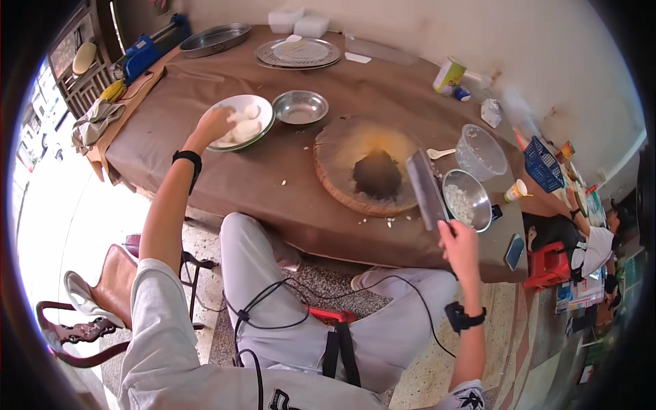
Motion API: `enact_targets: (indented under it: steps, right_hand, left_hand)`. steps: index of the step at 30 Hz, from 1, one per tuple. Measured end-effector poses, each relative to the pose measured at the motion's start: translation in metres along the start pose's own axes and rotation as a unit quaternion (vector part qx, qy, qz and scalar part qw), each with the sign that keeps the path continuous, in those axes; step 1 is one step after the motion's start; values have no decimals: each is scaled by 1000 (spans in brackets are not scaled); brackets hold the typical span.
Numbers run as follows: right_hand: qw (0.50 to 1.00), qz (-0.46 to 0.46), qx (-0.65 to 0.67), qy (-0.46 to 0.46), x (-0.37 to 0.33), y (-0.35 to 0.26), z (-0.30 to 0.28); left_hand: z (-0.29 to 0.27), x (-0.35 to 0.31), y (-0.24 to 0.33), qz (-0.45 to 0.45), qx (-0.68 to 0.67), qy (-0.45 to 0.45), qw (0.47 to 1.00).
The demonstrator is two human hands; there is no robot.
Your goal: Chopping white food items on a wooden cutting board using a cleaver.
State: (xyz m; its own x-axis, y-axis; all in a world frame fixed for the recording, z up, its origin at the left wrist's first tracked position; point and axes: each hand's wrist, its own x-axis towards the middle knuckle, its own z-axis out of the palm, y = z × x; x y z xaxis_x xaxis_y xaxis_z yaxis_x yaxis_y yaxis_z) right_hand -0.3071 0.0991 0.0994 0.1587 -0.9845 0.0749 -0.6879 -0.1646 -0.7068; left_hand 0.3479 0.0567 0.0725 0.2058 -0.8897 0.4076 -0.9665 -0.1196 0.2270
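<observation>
Cleaver (425, 188) in curled right hand (460, 247)

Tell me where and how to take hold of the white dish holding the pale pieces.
Probably the near rim of the white dish, from the person's side: the raised edge looks free to pinch there. The left hand covers its left part; the steel bowl crowds its right.

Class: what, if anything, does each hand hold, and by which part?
Right hand: the cleaver, by its handle. Left hand: at the white bowl; whether it grips a piece cannot be told.
</observation>
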Motion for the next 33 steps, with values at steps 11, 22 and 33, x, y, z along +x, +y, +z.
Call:
enact_targets:
  steps: [11,22,33]
  right_hand:
    - [999,17,-28,-26,27,-8,35]
    - [997,-27,-74,20,23,6,47]
    - [994,-46,-76,57,22,12,59]
  left_hand:
    - [56,24,11,-4,20,-152,988]
    - [60,55,23,-102,-118,-211,965]
    - [13,38,23,-113,-363,-29,924]
